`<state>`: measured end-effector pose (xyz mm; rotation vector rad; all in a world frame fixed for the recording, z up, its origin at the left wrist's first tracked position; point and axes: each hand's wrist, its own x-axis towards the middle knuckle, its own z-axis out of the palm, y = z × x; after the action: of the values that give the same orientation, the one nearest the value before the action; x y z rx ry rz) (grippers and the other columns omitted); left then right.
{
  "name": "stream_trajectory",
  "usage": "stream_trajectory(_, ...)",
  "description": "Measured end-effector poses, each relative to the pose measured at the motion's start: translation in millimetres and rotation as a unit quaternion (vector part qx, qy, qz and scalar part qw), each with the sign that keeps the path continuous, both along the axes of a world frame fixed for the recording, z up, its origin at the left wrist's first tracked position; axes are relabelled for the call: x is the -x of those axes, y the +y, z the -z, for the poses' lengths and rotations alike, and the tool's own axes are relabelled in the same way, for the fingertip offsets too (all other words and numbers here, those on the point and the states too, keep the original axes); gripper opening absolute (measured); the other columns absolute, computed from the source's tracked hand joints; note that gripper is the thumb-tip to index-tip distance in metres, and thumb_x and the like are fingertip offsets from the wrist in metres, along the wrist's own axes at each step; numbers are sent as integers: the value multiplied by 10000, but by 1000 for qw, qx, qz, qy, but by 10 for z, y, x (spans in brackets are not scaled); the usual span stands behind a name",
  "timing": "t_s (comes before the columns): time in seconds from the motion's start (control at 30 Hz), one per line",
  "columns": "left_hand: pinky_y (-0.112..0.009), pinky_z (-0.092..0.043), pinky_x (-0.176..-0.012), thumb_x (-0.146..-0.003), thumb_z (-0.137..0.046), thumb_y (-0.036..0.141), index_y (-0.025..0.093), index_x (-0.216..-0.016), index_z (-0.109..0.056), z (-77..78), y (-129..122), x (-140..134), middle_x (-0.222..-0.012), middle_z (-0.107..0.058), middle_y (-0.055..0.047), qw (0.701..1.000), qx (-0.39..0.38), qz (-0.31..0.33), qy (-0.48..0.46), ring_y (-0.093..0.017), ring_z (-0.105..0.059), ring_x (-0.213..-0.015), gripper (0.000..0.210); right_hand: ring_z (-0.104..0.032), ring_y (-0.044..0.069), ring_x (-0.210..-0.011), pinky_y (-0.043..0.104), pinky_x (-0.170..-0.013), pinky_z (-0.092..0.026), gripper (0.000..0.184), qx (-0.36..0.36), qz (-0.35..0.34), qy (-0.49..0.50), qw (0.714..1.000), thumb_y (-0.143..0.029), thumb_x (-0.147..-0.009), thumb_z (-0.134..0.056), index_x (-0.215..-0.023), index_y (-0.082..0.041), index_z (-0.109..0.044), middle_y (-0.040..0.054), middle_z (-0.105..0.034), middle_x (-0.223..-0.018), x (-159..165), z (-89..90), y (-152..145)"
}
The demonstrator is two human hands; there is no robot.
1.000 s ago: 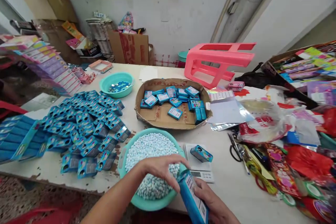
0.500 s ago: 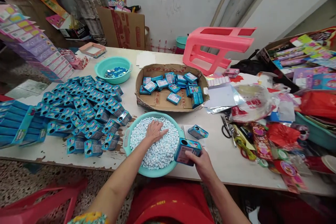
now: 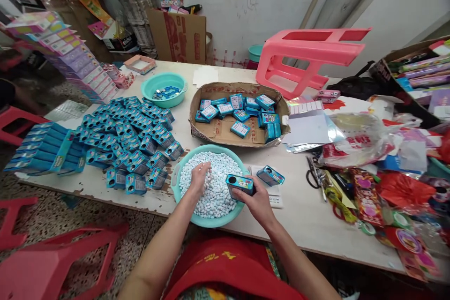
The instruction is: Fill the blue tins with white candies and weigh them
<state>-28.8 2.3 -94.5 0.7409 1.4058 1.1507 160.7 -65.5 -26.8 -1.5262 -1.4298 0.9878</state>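
A turquoise basin [image 3: 176, 174] full of small white and pale-blue candies [image 3: 217, 199] sits at the table's front edge. Over its left half, my left hand [image 3: 198, 179] is closed, fingers curled around some of the candies. My right hand [image 3: 259, 202] grips a blue candy box [image 3: 239, 184] above the basin's right rim. A round dark opening shows in the top of that box. Just beyond my right hand, another blue box [image 3: 270, 175] lies on a flat white device [image 3: 276, 200], partly hidden.
Many blue boxes with dark holes [image 3: 135, 161] crowd the table's left. A cardboard tray [image 3: 225, 136] behind the basin holds more boxes. A second turquoise basin [image 3: 149, 93] contains small blue and silver discs. Scissors [image 3: 311, 173] and wrappers lie right, below a pink stool [image 3: 270, 51].
My left hand has gone from spread flat on the candies to closed around some. My right hand has brought the box slightly left over the basin's rim. The view has shifted.
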Motion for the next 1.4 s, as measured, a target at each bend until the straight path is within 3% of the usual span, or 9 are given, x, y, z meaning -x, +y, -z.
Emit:
stream_trajectory(0.13, -190, -270, -386, -650, -593, 506, 162, -738, -521, -324, -89, 33, -680, -538, -12, 990, 17, -5, -136, -83, -459, -467, 362, -594, 241, -891, 344, -778, -464, 416, -34, -41, -63, 997, -457, -709, -695, -1006, -189, -579, 64, -639, -969, 71, 13, 29)
stream_trajectory(0.27, -187, -322, -413, -664, -601, 401, 167, -738, -510, -650, -134, -43, -672, -536, 2, 935, -13, -33, -352, -96, -512, -512, 262, -587, 247, -923, 348, -792, -456, 356, -87, -89, -145, 982, -417, -748, -662, -1009, -189, -579, 76, -628, -975, 183, 4, 84)
stream_trajectory(0.33, -208, -382, -462, -695, -596, 384, 169, -740, -505, -751, -136, -119, -655, -527, 11, 920, -41, -56, -386, -115, -543, -551, 237, -588, 243, -919, 344, -790, -456, 324, -100, -109, -174, 974, -382, -754, -659, -1004, -192, -576, 68, -625, -962, 243, 5, 120)
stream_trajectory(0.5, -244, -435, -553, -730, -611, 347, 166, -722, -490, -825, -123, -249, -654, -512, 22, 935, -98, -108, -323, -126, -562, -602, 219, -578, 234, -923, 331, -773, -456, 305, -119, -127, -191, 966, -344, -764, -649, -1021, -208, -557, 56, -613, -971, 316, -4, 192)
stream_trajectory(0.67, -239, -419, -580, -757, -601, 334, 162, -677, -487, -856, -109, -257, -651, -514, 30, 949, -152, -106, -254, -90, -518, -545, 221, -581, 229, -897, 330, -771, -455, 292, -119, -156, -187, 963, -344, -767, -662, -1003, -204, -564, 52, -614, -948, 301, -31, 261)
stream_trajectory(0.97, -206, -336, -455, -734, -632, 435, 178, -717, -465, -857, 7, -275, -643, -507, 36, 949, -89, -156, -259, -83, -471, -488, 307, -581, 234, -894, 334, -767, -453, 262, -140, -154, -174, 962, -299, -770, -638, -1005, -210, -565, 56, -618, -947, 338, -59, 404)
stream_trajectory(1.27, -260, -423, -578, -756, -611, 420, 164, -596, -498, -890, 59, -309, -582, -560, -1, 959, -126, -153, -201, -125, -528, -552, 322, -586, 225, -880, 324, -762, -452, 250, -133, -165, -166, 963, -261, -750, -636, -986, -217, -565, 45, -621, -939, 328, -102, 475)
stream_trajectory(1.4, -267, -439, -611, -755, -620, 406, 170, -589, -477, -934, 69, -315, -535, -498, 23, 960, -134, -143, -202, -130, -547, -553, 322, -587, 221, -863, 321, -760, -452, 254, -127, -150, -152, 969, -266, -744, -646, -980, -215, -567, 42, -621, -927, 319, -112, 467)
